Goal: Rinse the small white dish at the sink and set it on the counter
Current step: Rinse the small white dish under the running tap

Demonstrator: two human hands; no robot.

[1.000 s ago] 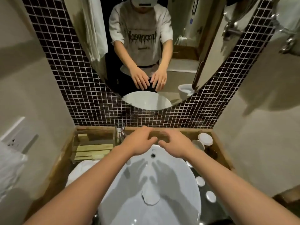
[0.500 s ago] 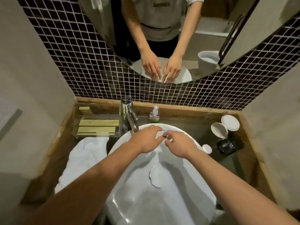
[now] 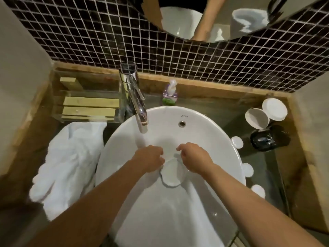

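A: Which step is being worked just now?

B: The rinsing, by my reading; water is running from the tall chrome tap (image 3: 135,97) into the oval white ceramic basin (image 3: 204,127), falling just beyond the left hand's knuckles; the left hand (image 3: 149,158) is curling its fingers at the near-left edge of the small white dish (image 3: 171,172), and the right hand (image 3: 194,157) is curling its fingers at the dish's right edge; whether either is truly pinching the rim, I cannot tell, since the fingertips are hiding under the knuckles.

A: And the dish itself?

B: It is sitting low in the bowl, between and just below the two sets of fingers, not quite under the stream.

A: So what is the next move calling for?

B: Probably lifting it toward the water to the left of the fingers, turning it, then carrying it right to the dark glossy counter (image 3: 263,175); wet glaze is likely making it slippery.

A: Counts, left to right?

B: One folded white towel (image 3: 71,163); one clear tray with wooden slats (image 3: 89,106); one tap; one small soap bottle (image 3: 170,93); three small white round lids (image 3: 247,169) along the basin's right side; two larger white dishes (image 3: 275,109) at the far right; one crumpled black bag (image 3: 269,138).
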